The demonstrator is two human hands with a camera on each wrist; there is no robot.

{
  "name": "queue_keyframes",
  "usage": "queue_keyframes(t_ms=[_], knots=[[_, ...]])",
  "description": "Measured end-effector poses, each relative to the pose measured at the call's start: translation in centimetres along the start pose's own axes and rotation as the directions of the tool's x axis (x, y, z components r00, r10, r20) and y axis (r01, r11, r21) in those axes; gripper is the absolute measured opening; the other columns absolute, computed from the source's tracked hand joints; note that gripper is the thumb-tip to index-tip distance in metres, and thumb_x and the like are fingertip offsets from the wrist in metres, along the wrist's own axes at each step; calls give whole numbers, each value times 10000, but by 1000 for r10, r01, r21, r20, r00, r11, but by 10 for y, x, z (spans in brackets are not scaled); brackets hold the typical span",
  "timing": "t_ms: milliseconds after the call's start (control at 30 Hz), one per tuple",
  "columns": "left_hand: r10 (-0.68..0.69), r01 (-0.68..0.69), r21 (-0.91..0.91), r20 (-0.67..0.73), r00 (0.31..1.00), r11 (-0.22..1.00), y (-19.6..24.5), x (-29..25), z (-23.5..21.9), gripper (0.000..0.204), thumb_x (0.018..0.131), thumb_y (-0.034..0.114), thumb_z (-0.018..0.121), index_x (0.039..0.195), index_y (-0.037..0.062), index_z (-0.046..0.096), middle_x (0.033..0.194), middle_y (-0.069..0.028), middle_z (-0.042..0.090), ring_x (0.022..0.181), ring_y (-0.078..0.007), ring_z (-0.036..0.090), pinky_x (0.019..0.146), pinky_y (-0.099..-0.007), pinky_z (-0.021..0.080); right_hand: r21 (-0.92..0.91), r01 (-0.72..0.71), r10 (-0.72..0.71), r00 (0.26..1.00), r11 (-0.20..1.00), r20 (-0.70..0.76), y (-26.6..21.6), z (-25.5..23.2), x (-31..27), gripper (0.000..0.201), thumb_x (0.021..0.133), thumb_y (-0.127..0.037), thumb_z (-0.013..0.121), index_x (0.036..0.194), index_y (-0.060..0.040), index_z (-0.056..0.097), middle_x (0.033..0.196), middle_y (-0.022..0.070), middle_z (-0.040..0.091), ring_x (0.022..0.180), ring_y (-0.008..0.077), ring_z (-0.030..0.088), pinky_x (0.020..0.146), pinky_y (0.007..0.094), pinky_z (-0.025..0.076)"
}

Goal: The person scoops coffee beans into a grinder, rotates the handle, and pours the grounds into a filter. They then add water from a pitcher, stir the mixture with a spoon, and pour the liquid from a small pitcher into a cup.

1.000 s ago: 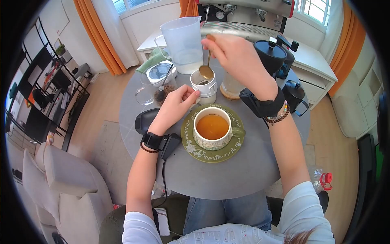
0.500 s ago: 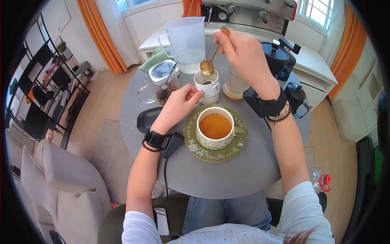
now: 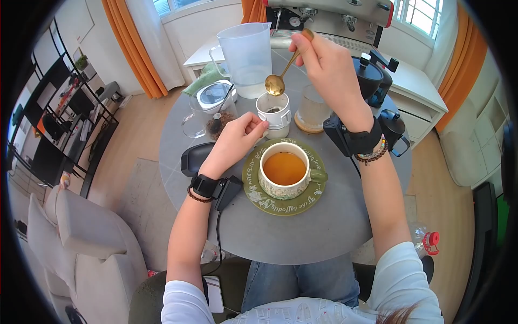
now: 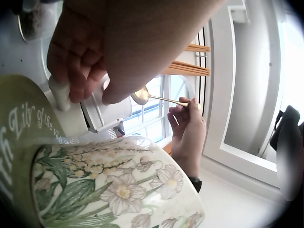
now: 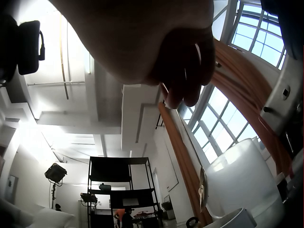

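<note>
My right hand (image 3: 332, 67) holds a gold spoon (image 3: 275, 85) by the top of its handle, the bowl hanging just above a small white cup (image 3: 278, 131). A white folding-handled piece (image 3: 273, 105) sits on that cup, with something dark inside. My left hand (image 3: 240, 135) has its fingers and thumb at the cup's side, pinching its white handle (image 4: 58, 92). Nearer me, a flower-printed mug (image 3: 283, 190) of amber-brown liquid stands on a green lettered saucer (image 3: 310, 202). In the right wrist view the spoon (image 5: 203, 190) shows edge-on below the fingers.
Behind the cup stands a clear plastic pitcher (image 3: 245, 59) with some water. To the left are a glass (image 3: 218, 121) of brown bits and a white scale (image 3: 216, 93). A glass jar (image 3: 313, 110), black grinder (image 3: 369, 73) and black pot (image 3: 392, 127) stand right.
The spoon has risen out of the opening on the white cup and now hangs above it; my right hand has moved up and right. The left hand stays at the cup.
</note>
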State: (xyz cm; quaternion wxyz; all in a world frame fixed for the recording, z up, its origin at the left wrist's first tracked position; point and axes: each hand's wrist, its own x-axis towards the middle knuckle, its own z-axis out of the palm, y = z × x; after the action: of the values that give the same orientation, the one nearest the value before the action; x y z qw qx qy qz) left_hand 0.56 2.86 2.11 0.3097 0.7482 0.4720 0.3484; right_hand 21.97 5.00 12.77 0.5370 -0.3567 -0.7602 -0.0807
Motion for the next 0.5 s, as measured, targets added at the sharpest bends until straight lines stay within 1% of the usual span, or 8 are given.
queue_keyframes(t_ms=[100, 167, 233, 367, 433, 500], knots=[[-4, 4, 7, 0, 1000, 1000, 1, 0, 0, 287, 979, 285, 588, 966, -2, 596, 792, -13, 616, 773, -62, 590, 655, -225, 445, 13, 36, -37, 994, 999, 105, 0, 6, -3, 323, 986, -289, 502, 837, -38, 641, 722, 150, 651, 694, 350, 634, 641, 433, 496], [-8, 8, 10, 1, 1000, 1000, 2, -1, 0, 288, 979, 286, 586, 967, -2, 596, 789, -12, 616, 766, -60, 585, 650, -223, 442, 3, 45, -44, 964, 999, 263, 6, 14, -9, 313, 983, -284, 506, 850, -33, 638, 740, 167, 648, 714, 365, 630, 647, 444, 498], [-10, 10, 5, 1, 1000, 1000, 4, -1, -1, 287, 980, 288, 586, 968, 1, 598, 785, -9, 615, 750, -56, 571, 638, -221, 436, -2, 30, -27, 906, 1000, 422, 8, 20, -14, 308, 982, -282, 506, 874, -22, 629, 759, 190, 641, 740, 383, 624, 656, 460, 497], [-7, 7, 1, -5, 1000, 1000, 4, -1, 0, 285, 979, 293, 586, 969, 8, 601, 777, -5, 614, 713, -50, 536, 615, -219, 421, -38, 20, -2, 909, 999, 416, 7, 21, -15, 313, 985, -287, 500, 885, -20, 627, 757, 193, 638, 749, 382, 624, 652, 457, 497], [4, -4, 8, -6, 1000, 1000, 3, -1, -1, 285, 979, 294, 585, 970, 9, 601, 777, -4, 614, 710, -50, 538, 608, -220, 423, -42, 21, -2, 917, 999, 400, 9, 20, -13, 317, 986, -289, 498, 882, -18, 626, 753, 194, 636, 752, 383, 624, 652, 456, 497], [9, -9, 10, -5, 1000, 1000, 2, -1, 0, 286, 979, 294, 585, 970, 9, 600, 778, -4, 615, 709, -50, 542, 606, -220, 425, -44, 19, 0, 917, 999, 399, 9, 20, -15, 315, 983, -283, 507, 872, -13, 627, 713, 148, 638, 702, 349, 624, 633, 417, 485]])
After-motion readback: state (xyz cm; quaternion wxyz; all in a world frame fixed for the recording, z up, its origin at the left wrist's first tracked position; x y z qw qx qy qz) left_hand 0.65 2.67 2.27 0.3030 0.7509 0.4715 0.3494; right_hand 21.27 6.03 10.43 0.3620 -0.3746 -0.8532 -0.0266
